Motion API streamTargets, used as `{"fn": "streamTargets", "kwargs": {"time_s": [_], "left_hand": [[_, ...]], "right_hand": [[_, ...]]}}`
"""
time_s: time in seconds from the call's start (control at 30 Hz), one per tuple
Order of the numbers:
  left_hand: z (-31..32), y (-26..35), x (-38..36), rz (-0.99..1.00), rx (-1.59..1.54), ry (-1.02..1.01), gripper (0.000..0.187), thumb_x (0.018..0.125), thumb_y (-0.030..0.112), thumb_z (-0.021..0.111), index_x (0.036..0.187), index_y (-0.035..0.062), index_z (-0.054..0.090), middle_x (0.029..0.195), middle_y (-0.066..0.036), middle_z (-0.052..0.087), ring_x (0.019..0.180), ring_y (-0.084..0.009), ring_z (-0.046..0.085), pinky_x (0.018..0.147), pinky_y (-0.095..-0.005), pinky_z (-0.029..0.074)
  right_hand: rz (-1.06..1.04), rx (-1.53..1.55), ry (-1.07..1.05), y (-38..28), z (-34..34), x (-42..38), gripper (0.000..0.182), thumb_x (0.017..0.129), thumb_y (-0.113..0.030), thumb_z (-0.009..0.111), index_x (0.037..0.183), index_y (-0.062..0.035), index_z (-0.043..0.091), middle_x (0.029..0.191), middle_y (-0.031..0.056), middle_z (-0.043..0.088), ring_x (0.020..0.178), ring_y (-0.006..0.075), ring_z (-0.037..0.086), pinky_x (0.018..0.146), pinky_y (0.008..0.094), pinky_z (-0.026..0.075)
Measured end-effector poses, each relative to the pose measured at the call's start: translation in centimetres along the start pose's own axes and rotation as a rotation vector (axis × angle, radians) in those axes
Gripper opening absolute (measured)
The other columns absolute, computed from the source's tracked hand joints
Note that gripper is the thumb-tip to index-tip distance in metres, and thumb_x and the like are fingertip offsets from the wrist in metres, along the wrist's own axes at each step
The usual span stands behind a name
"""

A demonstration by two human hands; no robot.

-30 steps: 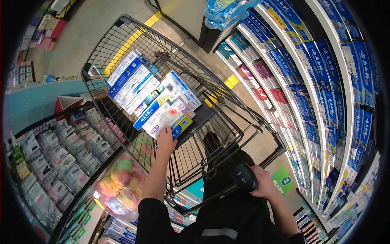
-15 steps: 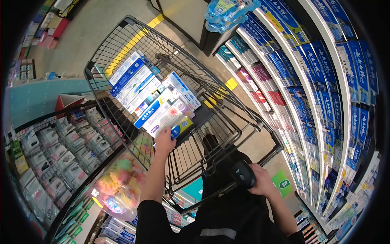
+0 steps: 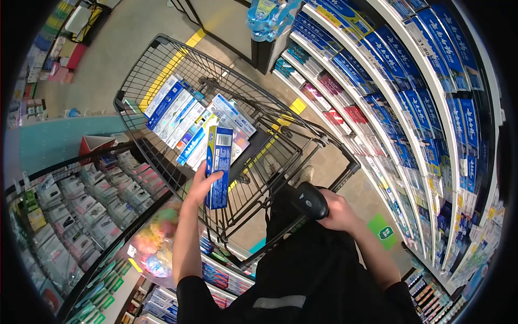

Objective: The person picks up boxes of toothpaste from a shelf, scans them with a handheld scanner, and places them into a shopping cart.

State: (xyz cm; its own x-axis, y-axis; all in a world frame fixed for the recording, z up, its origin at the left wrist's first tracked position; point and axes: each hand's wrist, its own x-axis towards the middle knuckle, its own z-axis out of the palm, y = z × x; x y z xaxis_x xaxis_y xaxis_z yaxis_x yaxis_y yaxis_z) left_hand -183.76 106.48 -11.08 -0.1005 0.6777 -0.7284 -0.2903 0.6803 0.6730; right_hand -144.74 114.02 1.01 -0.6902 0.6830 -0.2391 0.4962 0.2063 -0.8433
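Observation:
A long blue box with a yellow edge and a barcode (image 3: 220, 167) is gripped in my left hand (image 3: 202, 186), above the near part of the shopping cart (image 3: 259, 141). Below and beyond it, several blue and white boxes (image 3: 175, 114) lie in the cart basket. My right hand (image 3: 335, 210) is closed around the cart's handle bar, right beside a black rounded unit (image 3: 309, 200) fixed on it.
Shelves of blue toothpaste-like boxes (image 3: 418, 116) curve along the right. Hanging small packs (image 3: 97, 200) line a rack at the left. A bag of colourful items (image 3: 154, 243) hangs at the lower left. Yellow tape (image 3: 294, 109) marks the floor.
My left hand has lifted the blue box from among the cart's boxes and turned it so its barcode side shows. My right hand stays on the handle, which sits slightly further left in view.

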Motion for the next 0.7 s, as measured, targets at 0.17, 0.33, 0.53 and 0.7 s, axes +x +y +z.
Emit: {"fn": "streamTargets", "kwargs": {"time_s": [0.17, 0.33, 0.53, 0.7], "left_hand": [[1.6, 0.4, -2.9, -0.031, -0.186, -0.089, 0.057, 0.087, 0.011, 0.064, 0.140, 0.0085, 0.043, 0.113, -0.008, 0.063, 0.094, -0.0178, 0.064, 0.081, -0.0329, 0.055], [4.7, 1.1, -5.4, -0.028, -0.270, -0.195, 0.062, 0.086, 0.012, 0.061, 0.143, 0.0082, 0.038, 0.116, -0.010, 0.062, 0.098, -0.0193, 0.063, 0.085, -0.0343, 0.055], [8.6, 2.2, -7.8, -0.001, -0.510, -0.376, 0.062, 0.086, 0.012, 0.058, 0.143, 0.0056, 0.035, 0.122, -0.013, 0.058, 0.102, -0.0208, 0.063, 0.087, -0.0350, 0.056], [11.4, 3.4, -10.1, -0.014, -0.410, -0.377, 0.072, 0.082, 0.015, 0.066, 0.144, 0.0030, 0.031, 0.123, -0.018, 0.057, 0.099, -0.0377, 0.066, 0.084, -0.0399, 0.057]], "right_hand": [[0.074, 0.163, 0.003, -3.8, -2.4, 0.8, 0.043, 0.065, -0.005, 0.070, 0.107, -0.0022, 0.061, 0.098, 0.0158, 0.063, 0.093, 0.0368, 0.062, 0.079, 0.0385, 0.051], [-0.006, 0.380, -0.017, -5.8, -3.1, 1.3, 0.040, 0.065, -0.003, 0.069, 0.104, -0.0019, 0.061, 0.091, 0.0155, 0.064, 0.083, 0.0347, 0.063, 0.076, 0.0375, 0.050], [0.049, 0.448, 0.096, -6.0, -1.9, 1.6, 0.033, 0.070, -0.003, 0.068, 0.102, -0.0028, 0.062, 0.083, 0.0106, 0.063, 0.076, 0.0225, 0.060, 0.073, 0.0332, 0.049], [0.276, 0.577, 0.256, -6.6, -1.2, 3.2, 0.018, 0.082, -0.008, 0.064, 0.100, -0.0040, 0.063, 0.087, 0.0015, 0.063, 0.082, 0.0098, 0.055, 0.077, 0.0270, 0.046]]}}
